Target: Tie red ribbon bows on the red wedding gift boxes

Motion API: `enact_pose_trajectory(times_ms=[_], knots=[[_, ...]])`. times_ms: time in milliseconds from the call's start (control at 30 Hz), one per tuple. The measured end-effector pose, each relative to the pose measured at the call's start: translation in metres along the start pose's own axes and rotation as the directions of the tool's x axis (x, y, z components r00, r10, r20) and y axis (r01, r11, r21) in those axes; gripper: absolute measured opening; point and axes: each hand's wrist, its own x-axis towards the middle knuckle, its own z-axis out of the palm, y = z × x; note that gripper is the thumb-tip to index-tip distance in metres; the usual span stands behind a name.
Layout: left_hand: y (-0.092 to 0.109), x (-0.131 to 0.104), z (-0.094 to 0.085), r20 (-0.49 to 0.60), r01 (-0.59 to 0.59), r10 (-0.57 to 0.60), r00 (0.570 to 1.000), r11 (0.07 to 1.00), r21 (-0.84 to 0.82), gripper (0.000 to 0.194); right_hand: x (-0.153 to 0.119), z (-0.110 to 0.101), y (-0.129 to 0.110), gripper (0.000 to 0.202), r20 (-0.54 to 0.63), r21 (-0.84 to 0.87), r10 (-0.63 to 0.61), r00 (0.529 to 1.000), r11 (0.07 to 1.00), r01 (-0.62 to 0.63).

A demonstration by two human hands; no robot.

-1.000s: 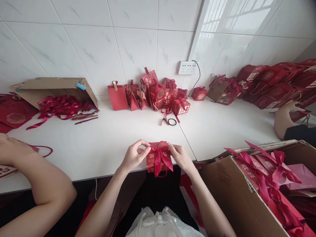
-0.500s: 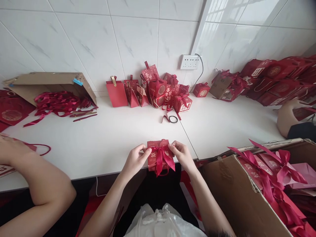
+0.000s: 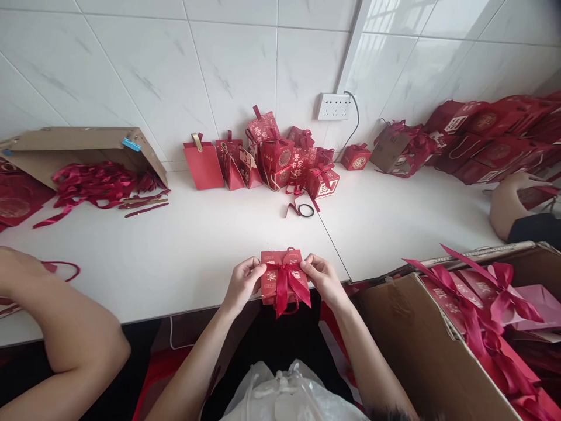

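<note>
Here, a red gift box (image 3: 268, 285) is held at the near edge of the bench (image 3: 210, 245), its sides pinched by two hands set apart: at nine o'clock by the left hand (image 3: 244, 282), at three o'clock by the right hand (image 3: 323, 278), each with thumb and fingers closed on it. Whether the bench is touched by the box cannot be told. Across its face a ribbon bow (image 3: 287, 285) is tied, both tails hung toward six o'clock. From the box, a black ring (image 3: 305, 210) is seen near twelve o'clock, and beyond it a cluster of red boxes (image 3: 280, 158) is set against the wall. Loose ribbons (image 3: 94, 182) are heaped at ten o'clock, stacked red packages (image 3: 499, 155) are piled at two, and a cardboard carton (image 3: 394, 333) is filled with bowed packages at four. A co-worker's arm (image 3: 83, 327) is seen at nine.
</note>
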Motion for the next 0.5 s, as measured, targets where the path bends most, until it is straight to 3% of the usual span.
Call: enact_pose_trajectory(times_ms=[67, 133, 200, 300, 367, 433, 500], knots=[[0.005, -0.002, -0.001, -0.01, -0.025, 0.026, 1.0, 0.996, 0.083, 0.032, -0.003, -0.007, -0.002, 0.04, 0.061, -0.071, -0.104, 0.993, 0.992, 0.109], [0.012, -0.004, -0.001, -0.047, -0.069, 0.079, 0.996, 0.978, 0.199, 0.026, -0.008, -0.012, -0.007, 0.076, 0.193, -0.203, -0.183, 0.964, 0.954, 0.222], [0.018, -0.008, 0.001, -0.083, -0.108, 0.141, 0.987, 0.943, 0.316, 0.021, -0.013, -0.012, -0.012, 0.111, 0.319, -0.384, -0.142, 0.937, 0.884, 0.265], [0.027, -0.015, 0.011, -0.103, -0.236, 0.316, 0.943, 0.855, 0.461, 0.016, -0.018, -0.005, -0.015, 0.11, 0.322, -0.561, -0.12, 0.939, 0.775, 0.292], [0.032, -0.021, 0.018, -0.05, -0.418, 0.534, 0.844, 0.714, 0.561, 0.008, -0.02, 0.001, -0.015, 0.102, 0.274, -0.594, -0.261, 0.926, 0.711, 0.376], [0.037, -0.028, 0.026, 0.079, -0.61, 0.752, 0.655, 0.464, 0.642, 0.004, -0.022, 0.005, -0.015, 0.097, 0.222, -0.624, -0.442, 0.869, 0.62, 0.475], [0.042, -0.033, 0.034, 0.234, -0.722, 0.866, 0.441, 0.187, 0.667, 0.014, -0.025, 0.007, -0.018, 0.093, 0.187, -0.662, -0.588, 0.787, 0.517, 0.543]])
